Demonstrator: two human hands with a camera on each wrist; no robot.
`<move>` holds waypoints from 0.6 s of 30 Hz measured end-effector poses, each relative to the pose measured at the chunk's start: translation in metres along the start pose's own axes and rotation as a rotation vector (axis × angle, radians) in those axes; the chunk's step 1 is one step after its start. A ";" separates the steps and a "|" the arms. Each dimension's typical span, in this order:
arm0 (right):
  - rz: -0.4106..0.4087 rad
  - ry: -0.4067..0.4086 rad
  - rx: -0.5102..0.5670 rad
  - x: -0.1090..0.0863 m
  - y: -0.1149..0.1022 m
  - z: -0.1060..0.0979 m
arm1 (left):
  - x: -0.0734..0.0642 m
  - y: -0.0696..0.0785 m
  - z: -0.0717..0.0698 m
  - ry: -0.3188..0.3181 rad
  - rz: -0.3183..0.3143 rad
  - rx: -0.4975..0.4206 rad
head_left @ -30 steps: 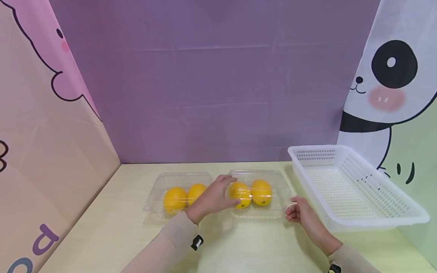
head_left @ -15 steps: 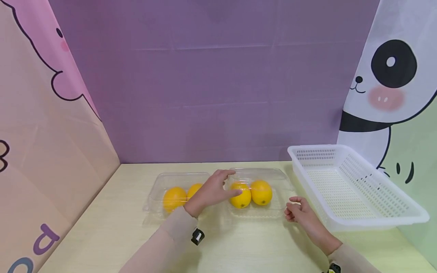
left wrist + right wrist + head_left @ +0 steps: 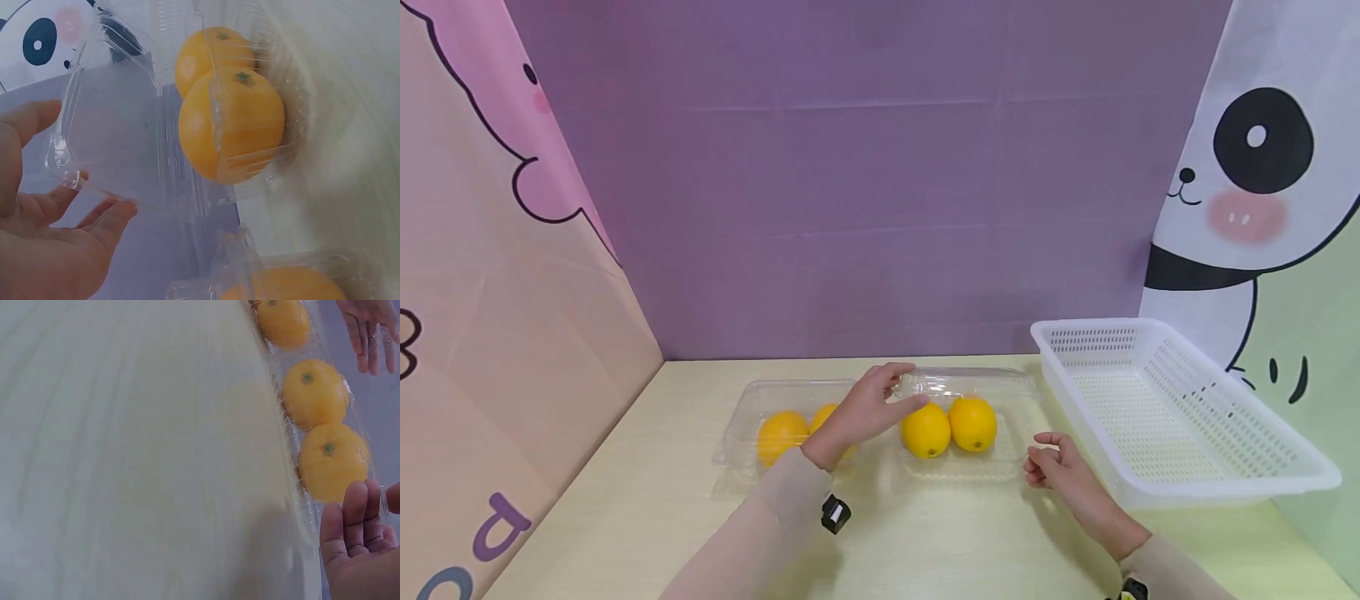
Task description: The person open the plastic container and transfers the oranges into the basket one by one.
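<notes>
Two oranges (image 3: 973,423) sit side by side in a clear plastic clamshell container (image 3: 294,144) at the table's middle. Its hinged lid (image 3: 119,119) stands raised and tilted back. My left hand (image 3: 867,408) holds the lid's left side, thumb apart from the fingers, with the lid corner between them in the left wrist view. At the container's right front corner is my right hand (image 3: 1067,475), its curled fingers and thumb pinching the clear edge (image 3: 382,503). To the left lies a second clear container (image 3: 745,417) with oranges (image 3: 782,437), its lid down; my left forearm partly covers it.
A white perforated plastic basket (image 3: 1225,487) stands on the right of the table (image 3: 925,550), just beyond my right hand. A purple backdrop (image 3: 880,183) rises at the back, with printed cartoon sheets (image 3: 1240,183) at both sides.
My left hand has moved up and slightly left, and the lid of the middle container has swung up and back from over its oranges. The right hand has barely moved.
</notes>
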State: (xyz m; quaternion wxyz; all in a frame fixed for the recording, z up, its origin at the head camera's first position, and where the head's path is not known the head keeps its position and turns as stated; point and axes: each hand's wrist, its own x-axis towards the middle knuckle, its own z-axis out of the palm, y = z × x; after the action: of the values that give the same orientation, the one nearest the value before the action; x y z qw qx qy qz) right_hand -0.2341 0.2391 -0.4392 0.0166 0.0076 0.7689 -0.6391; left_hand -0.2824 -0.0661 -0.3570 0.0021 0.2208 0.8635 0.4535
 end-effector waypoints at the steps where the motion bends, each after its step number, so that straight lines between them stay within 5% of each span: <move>1: 0.001 -0.003 -0.004 0.000 0.000 0.000 | 0.000 0.000 0.000 0.002 -0.002 -0.002; 18: 0.014 -0.017 0.000 0.000 -0.001 -0.001 | 0.010 0.006 -0.009 0.023 -0.049 -0.146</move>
State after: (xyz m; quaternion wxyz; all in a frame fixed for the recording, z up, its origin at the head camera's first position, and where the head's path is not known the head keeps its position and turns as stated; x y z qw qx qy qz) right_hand -0.2341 0.2400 -0.4385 0.0275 0.0076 0.7688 -0.6389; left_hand -0.2913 -0.0662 -0.3454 0.0192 0.1935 0.8333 0.5175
